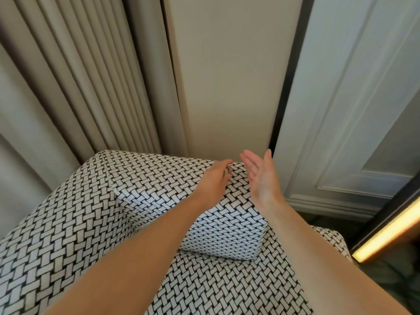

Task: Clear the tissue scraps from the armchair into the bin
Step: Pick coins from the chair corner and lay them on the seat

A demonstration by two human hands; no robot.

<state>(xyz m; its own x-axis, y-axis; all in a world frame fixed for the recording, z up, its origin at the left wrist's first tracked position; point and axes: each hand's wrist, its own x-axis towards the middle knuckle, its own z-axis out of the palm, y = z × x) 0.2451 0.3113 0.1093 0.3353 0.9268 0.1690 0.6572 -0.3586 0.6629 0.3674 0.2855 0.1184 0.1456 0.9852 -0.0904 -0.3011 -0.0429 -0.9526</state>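
Note:
The armchair (68,223) is covered in a black-and-white woven pattern, and a matching cushion (222,230) leans against its back. My left hand (214,178) reaches over the cushion's top edge, its fingers curled round a small pale tissue scrap (227,170) that is mostly hidden by the fingers. Just to the right, my right hand (261,178) is held up beside the cushion with straight fingers, palm facing left, holding nothing. No other scraps and no bin are in view.
Beige pleated curtains (75,83) hang behind the chair on the left. A cream wall panel (227,76) stands behind it, with a white panelled door (352,110) to the right. A lit strip (386,233) glows at the right edge.

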